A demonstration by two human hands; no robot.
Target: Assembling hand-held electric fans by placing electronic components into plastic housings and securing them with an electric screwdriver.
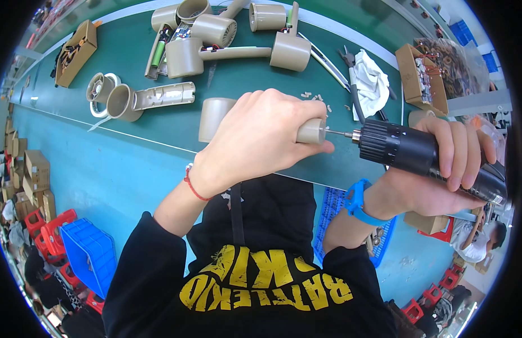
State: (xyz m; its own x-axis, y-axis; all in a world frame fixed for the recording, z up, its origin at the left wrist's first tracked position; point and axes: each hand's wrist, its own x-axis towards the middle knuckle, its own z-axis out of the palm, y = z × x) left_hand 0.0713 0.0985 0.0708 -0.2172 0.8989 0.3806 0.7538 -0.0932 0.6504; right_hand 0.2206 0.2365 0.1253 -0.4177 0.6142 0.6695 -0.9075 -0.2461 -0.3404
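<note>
My left hand [264,132] is wrapped round the handle of a beige hair-dryer-shaped housing [215,119]. Its drum-like head shows left of my knuckles, and the round handle end points right. In my right hand [461,160] lies a black electric screwdriver [399,145], gripped round its body. The thin bit reaches left to the handle's end face and seems to touch it; any screw there is too small to make out. My left fingers hide the middle of the housing.
Several similar beige housings [185,57] lie at the back, some showing green cylinders. An opened housing [124,102] sits left. Pliers [354,84], a white cloth [371,83] and a parts carton [421,79] are at right. Cardboard box [76,53] back left; blue crate [89,253] on the floor.
</note>
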